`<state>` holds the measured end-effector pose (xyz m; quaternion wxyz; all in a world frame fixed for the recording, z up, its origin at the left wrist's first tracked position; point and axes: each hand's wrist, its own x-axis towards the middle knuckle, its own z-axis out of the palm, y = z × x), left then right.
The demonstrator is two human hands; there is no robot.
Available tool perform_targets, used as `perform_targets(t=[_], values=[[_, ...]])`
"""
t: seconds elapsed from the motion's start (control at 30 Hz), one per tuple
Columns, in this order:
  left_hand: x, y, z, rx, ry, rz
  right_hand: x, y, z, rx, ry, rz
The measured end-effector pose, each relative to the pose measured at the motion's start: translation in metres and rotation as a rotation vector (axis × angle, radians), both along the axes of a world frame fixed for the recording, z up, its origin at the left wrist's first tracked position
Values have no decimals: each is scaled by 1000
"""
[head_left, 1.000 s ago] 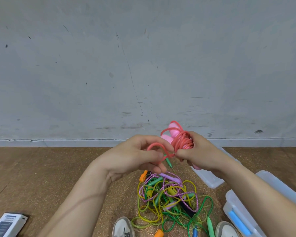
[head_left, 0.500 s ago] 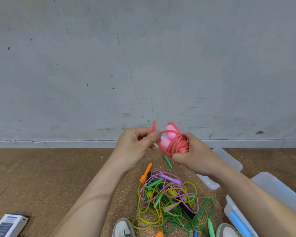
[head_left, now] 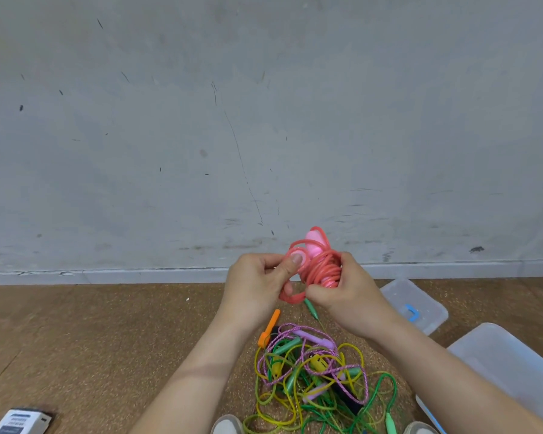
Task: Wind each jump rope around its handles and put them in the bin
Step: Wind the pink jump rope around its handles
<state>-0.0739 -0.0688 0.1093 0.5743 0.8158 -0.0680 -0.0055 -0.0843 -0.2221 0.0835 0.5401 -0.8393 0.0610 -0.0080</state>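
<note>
The clear bin sat open at my right, its lid off beside it, ready for finished ropes. Below my hands the tangled pile of jump ropes waited on the floor. Up front, my right hand gripped the coral jump rope, coils tight against its pink handles so nothing unwound, while my left hand pinched the last loose loop, ready, I reckoned, for tucking.

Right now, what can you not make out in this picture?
Head view:
- The pink rope handles: mostly hidden by its coils and the right hand.
- The bin: cut off by the right edge; the right arm crosses it.
- The box label: too small, cut by the bottom edge.
- The pile: tangled, rope count unclear.
</note>
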Motion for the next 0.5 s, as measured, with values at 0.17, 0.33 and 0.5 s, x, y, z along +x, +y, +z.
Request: perform_targets(t=[0.17,0.33,0.5], values=[[-3,8,7,414,-104,-118,-1,-1,-5,6,27,14],[-4,17,10,488,-141,-319,3,-2,-5,56,61,16],[-3,15,10,507,-297,-277,5,-1,-5,145,63,17]])
